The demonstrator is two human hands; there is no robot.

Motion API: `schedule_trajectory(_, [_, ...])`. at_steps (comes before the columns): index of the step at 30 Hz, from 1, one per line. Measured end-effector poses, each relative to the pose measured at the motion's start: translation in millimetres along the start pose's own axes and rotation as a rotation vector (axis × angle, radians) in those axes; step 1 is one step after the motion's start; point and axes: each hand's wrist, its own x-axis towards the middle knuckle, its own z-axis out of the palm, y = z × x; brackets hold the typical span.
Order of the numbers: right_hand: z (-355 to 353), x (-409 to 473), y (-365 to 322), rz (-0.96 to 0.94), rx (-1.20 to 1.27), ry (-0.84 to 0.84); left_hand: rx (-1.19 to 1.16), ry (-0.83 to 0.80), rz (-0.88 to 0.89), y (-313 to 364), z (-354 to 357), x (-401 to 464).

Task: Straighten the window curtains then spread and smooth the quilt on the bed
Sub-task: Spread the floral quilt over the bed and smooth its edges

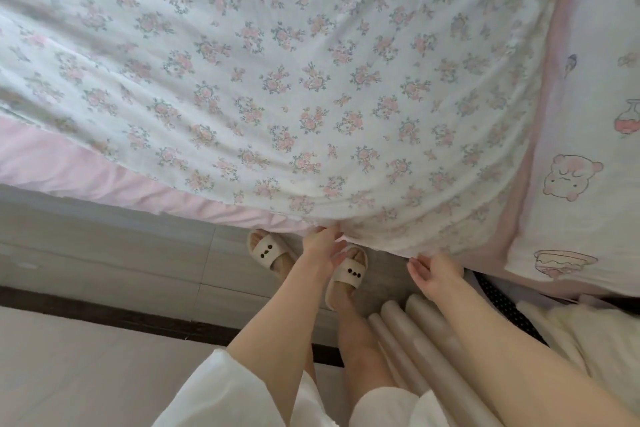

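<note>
Your two bare arms reach down from the bottom of the view toward the near edge of the bed. Your left hand (323,248) pinches the hem of the flowered quilt (277,80) right at that edge, with the fingertips tucked into the cloth. Your right hand (434,274) is just beside it, thumb and fingers curled on the same hem; how tightly it holds, you cannot tell from here.

That quilt lies over most of the bed, and its near corner sits between your hands. Long soft folds run from your hands up across the flowers, so it is not flat yet. A pink sheet (86,173) peeks out on the left, and a cartoon bear sheet (581,149) shows on the right.

To do this well, move your hands farther apart along the hem, so the pull goes wide and not to one spot. Tug gently toward yourself and a little down. Keep the hem even with the bed edge. Then let go and stroke the folds flat with open palms.

Mind your slippers (266,250) and the pale rolled tubes (415,333) by your feet.
</note>
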Motion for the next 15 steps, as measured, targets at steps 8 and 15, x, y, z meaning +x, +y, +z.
schedule_trajectory(8, [-8,36,-8,0.182,-0.151,-0.115,0.153,0.307,0.176,-36,8,35])
schedule_trajectory(15, [-30,41,-4,0.138,-0.221,0.013,0.015,0.325,0.046,-54,16,27])
